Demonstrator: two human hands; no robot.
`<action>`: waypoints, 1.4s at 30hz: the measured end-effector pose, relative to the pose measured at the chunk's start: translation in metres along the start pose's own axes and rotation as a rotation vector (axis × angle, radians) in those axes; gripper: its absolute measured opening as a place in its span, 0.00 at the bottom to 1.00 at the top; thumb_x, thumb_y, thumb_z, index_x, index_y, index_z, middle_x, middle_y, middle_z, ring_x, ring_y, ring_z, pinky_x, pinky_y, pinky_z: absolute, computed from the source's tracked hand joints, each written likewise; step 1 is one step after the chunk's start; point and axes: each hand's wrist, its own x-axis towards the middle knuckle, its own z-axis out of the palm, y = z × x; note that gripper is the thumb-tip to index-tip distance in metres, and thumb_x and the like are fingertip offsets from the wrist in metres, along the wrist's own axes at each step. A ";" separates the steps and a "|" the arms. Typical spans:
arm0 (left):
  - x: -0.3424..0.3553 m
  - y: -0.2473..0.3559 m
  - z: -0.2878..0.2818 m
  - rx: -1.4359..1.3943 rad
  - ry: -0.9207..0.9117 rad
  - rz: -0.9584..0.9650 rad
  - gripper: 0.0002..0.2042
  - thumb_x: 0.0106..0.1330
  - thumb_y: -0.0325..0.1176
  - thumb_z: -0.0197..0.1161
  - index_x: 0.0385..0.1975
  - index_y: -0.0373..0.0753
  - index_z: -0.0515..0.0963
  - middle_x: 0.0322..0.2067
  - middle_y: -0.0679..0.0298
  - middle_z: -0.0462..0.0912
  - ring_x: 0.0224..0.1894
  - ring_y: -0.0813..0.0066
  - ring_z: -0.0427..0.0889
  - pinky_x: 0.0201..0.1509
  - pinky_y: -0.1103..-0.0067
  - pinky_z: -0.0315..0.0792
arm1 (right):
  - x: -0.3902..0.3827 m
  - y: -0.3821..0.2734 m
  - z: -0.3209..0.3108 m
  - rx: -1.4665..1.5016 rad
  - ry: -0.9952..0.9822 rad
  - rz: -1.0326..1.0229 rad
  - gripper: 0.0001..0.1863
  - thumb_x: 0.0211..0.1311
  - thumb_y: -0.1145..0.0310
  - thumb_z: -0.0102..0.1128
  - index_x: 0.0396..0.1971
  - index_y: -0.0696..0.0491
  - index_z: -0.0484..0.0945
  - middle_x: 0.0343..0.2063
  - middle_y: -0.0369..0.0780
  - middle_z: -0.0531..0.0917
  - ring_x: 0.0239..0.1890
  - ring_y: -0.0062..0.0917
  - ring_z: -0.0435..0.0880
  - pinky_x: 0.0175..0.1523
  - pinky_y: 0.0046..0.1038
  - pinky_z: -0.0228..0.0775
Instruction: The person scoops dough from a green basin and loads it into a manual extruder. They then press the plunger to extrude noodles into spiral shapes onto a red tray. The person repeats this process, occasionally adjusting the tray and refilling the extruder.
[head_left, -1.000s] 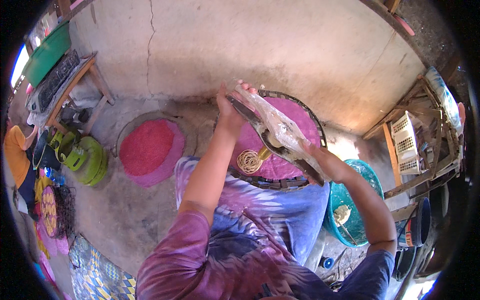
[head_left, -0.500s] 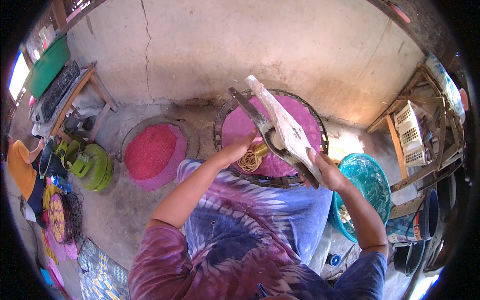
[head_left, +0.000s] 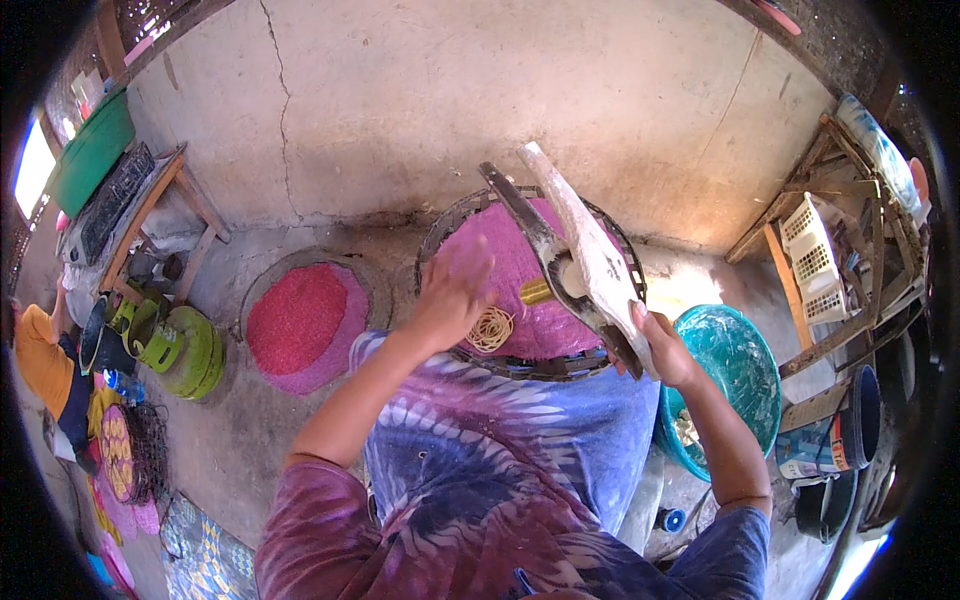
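My right hand (head_left: 662,345) is closed round the lower ends of a hand press (head_left: 590,250), a tool with one dark lever and one pale, flour-white lever. The levers stand apart at their upper ends. A brass-coloured cylinder (head_left: 537,291) juts from the dark lever toward the left. Below it, a coil of pale dough strands (head_left: 490,329) lies on the pink cloth (head_left: 500,235) lining a round dark basket (head_left: 432,245). My left hand (head_left: 452,300) is over the basket's left part, apart from the press, its fingers stretched and slightly blurred; nothing shows in it.
A teal basin (head_left: 735,345) with pale dough remains stands right of my lap. To the left are a mound of red and pink material (head_left: 305,315) and a green gas cylinder (head_left: 190,350). A person in orange (head_left: 40,345) is at the far left. A wall (head_left: 480,100) rises behind the basket.
My left hand has come away from the cylinder and moved left. The press has shifted slightly right in view, still in my right hand, and the strand coil shows more fully.
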 end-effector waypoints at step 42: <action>0.123 0.005 0.038 -2.039 0.217 0.136 0.22 0.69 0.54 0.38 0.28 0.41 0.70 0.23 0.64 0.73 0.28 0.65 0.73 0.42 0.66 0.69 | -0.012 -0.047 -0.014 -0.321 0.005 0.285 0.36 0.70 0.38 0.33 0.39 0.59 0.75 0.14 0.36 0.74 0.12 0.18 0.74 0.14 0.22 0.63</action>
